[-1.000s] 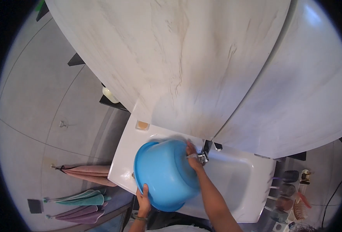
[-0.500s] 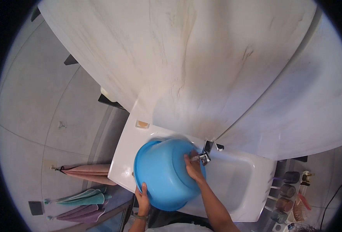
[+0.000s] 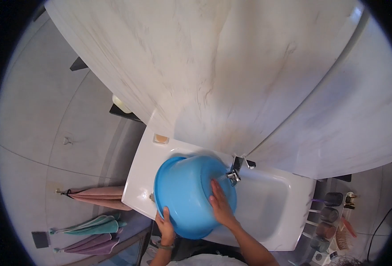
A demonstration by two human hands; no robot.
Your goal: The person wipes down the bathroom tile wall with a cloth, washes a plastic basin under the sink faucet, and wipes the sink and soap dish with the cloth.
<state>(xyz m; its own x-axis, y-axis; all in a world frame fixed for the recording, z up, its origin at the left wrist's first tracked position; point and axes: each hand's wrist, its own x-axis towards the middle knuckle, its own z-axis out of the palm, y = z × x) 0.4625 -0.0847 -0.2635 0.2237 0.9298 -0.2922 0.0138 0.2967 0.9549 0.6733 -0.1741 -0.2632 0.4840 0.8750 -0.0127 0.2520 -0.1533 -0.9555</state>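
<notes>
A blue plastic basin (image 3: pixel 185 190) is tipped on its side over the white sink (image 3: pixel 289 208), its rim toward the left and its outer bottom toward the tap. My left hand (image 3: pixel 165 228) grips the rim at the near left, thumb on the outer wall and the other fingers partly hidden. My right hand (image 3: pixel 221 208) lies flat against the outer bottom, fingers stretched out and pointing up toward the chrome tap (image 3: pixel 233 175). Water seems to run from the spout onto the basin just above these fingertips. The inside of the basin cannot be seen.
A bar of soap in a dish (image 3: pixel 161 138) sits on the sink's back left corner. Pink (image 3: pixel 98 197), teal (image 3: pixel 91 227) and purple towels (image 3: pixel 89 245) hang at the left. Several jars (image 3: pixel 329 215) and a hairbrush (image 3: pixel 342 239) are on the right. A marbled wall panel (image 3: pixel 204 66) rises behind.
My right hand has slid down the basin's bottom, away from the tap, and its fingers lie flatter. The left hand keeps its hold on the rim.
</notes>
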